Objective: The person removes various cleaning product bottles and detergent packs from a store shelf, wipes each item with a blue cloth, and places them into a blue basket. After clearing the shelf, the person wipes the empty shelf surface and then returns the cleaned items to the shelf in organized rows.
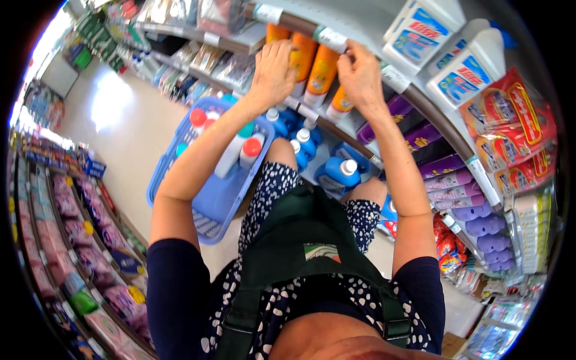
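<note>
My left hand reaches over a shelf of orange cans with white lower ends. Its fingers lie against the leftmost cans, and whether they grip one is hidden. My right hand is at the right end of this row, just above another orange can. Its fingers are curled near the upper shelf's brown edge and a price label. I cannot tell if they pinch anything. Under my left forearm stands a blue plastic basket holding several white bottles with red or green caps.
Blue bottles with white caps fill the lower shelf by my knees. Purple packages line the shelf to the right. White jugs and red packs stand above. Across the aisle floor are shelves of pink packages.
</note>
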{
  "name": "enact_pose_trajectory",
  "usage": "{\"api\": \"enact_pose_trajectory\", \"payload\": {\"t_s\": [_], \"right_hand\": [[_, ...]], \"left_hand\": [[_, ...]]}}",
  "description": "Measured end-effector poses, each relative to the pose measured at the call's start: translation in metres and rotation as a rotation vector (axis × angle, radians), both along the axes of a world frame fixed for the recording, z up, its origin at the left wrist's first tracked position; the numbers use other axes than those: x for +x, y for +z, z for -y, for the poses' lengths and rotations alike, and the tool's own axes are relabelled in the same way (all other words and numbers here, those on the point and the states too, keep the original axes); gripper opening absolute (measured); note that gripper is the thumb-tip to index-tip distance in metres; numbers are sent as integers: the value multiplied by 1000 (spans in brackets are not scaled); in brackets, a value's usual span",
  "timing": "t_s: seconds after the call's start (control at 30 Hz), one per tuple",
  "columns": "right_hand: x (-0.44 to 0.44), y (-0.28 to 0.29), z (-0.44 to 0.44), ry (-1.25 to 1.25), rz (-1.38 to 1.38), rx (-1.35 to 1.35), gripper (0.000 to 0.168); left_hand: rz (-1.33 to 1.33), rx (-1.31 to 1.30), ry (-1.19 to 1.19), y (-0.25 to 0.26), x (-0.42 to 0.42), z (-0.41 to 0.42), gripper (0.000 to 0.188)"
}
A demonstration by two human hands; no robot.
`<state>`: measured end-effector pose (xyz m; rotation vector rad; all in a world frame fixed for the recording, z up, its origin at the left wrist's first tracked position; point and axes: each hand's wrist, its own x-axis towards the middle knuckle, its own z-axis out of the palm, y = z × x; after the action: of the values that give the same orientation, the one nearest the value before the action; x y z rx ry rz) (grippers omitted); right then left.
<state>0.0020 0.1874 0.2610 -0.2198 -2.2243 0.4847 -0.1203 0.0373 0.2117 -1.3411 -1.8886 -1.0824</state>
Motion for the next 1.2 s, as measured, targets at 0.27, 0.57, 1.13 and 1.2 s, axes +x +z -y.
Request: {"api": "enact_pose_trajectory", "payload": {"t_s": [0.27, 0.57, 1.13, 1.2], "right_hand": [[-17, -67, 62, 433, 22, -60, 31], [-69, -140, 115, 645, 660, -25, 34], [-70, -111, 157, 893, 494, -378, 53], [-56, -97, 147, 927, 493, -363, 55]], "left_hand": [[429, -245, 16, -28, -10, 103, 25], [809, -840, 366, -188, 24, 197, 53], [1198, -154, -25, -104, 31, 236, 62], [1253, -149, -104, -49, 36, 231, 60]]}}
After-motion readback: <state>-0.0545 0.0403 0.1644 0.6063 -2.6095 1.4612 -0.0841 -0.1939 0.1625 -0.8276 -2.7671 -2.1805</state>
